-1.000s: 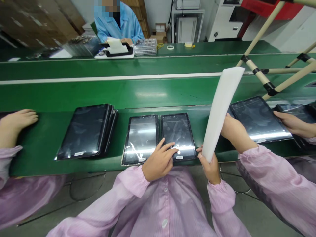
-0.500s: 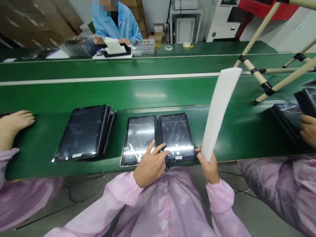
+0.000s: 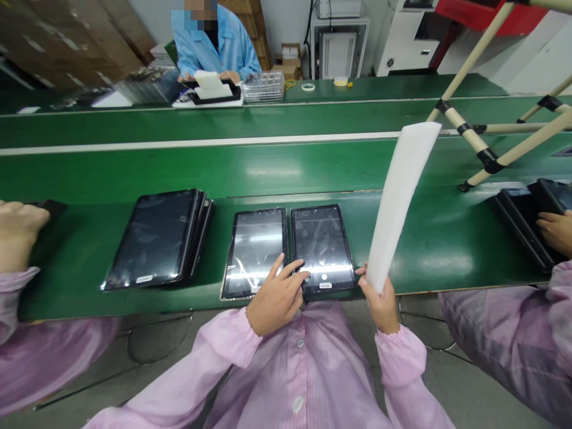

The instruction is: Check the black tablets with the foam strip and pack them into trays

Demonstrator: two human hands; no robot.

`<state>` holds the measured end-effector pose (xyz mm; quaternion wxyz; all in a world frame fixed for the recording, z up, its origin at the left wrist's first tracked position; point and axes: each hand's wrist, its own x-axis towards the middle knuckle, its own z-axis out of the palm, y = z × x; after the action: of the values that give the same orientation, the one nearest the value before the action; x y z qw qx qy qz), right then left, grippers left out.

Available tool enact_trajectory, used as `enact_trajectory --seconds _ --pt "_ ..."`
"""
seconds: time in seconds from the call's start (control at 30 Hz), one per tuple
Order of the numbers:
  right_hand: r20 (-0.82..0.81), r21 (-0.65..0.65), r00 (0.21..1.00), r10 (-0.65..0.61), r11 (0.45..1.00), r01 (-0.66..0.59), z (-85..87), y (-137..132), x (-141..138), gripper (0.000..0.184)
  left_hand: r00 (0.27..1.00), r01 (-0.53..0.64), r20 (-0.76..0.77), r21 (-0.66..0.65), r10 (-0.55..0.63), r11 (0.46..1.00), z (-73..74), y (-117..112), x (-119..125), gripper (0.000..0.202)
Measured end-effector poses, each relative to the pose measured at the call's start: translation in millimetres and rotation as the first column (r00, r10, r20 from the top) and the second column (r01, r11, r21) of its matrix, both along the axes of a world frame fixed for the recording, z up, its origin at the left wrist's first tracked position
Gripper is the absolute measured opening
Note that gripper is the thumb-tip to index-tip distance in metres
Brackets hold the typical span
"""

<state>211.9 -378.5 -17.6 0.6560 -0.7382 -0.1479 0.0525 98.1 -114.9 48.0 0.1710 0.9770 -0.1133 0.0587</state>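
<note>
Two tablets lie side by side before me at the table's front edge. With its fingers spread, my left hand (image 3: pixel 276 298) rests over the lower inner corners, a fingertip touching the screen of the right tablet (image 3: pixel 319 247). Part of the left tablet (image 3: pixel 254 253) is hidden under that hand. My right hand (image 3: pixel 379 301) grips the bottom end of a white foam sheet (image 3: pixel 400 208), which stands up, tilted to the right. Its fingers are beside the right tablet's lower right corner. Left of these is a stack of tablets (image 3: pixel 156 238).
A green workbench (image 3: pixel 286 170) runs across. Tan pipe framing (image 3: pixel 476 146) stands at the right. Co-workers' hands show at the left (image 3: pixel 20 229) and at the right (image 3: pixel 556 229), over other tablets. Across the bench sits a person in blue (image 3: pixel 235 39), near stacked clear trays (image 3: pixel 263 86).
My hands and the foam sheet hold nearly the same pose; the view has shifted slightly. The co-worker's hand at the right has lowered a tablet onto a stack. The left co-worker's hand has drawn back left.
</note>
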Motion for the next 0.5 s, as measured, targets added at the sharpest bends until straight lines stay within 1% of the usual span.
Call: enact_trajectory --seconds 0.23,0.5 --pt "0.012 -0.009 1.000 -0.003 1.000 0.004 3.3 1.0 0.3 0.027 1.000 0.027 0.011 -0.042 -0.027 0.999 -5.7 -7.5 8.3 0.043" --pt "0.001 -0.004 1.000 -0.010 1.000 0.010 1.9 1.2 0.1 0.026 0.999 0.038 0.001 -0.048 -0.038 0.998 -7.0 -9.5 11.7 0.042"
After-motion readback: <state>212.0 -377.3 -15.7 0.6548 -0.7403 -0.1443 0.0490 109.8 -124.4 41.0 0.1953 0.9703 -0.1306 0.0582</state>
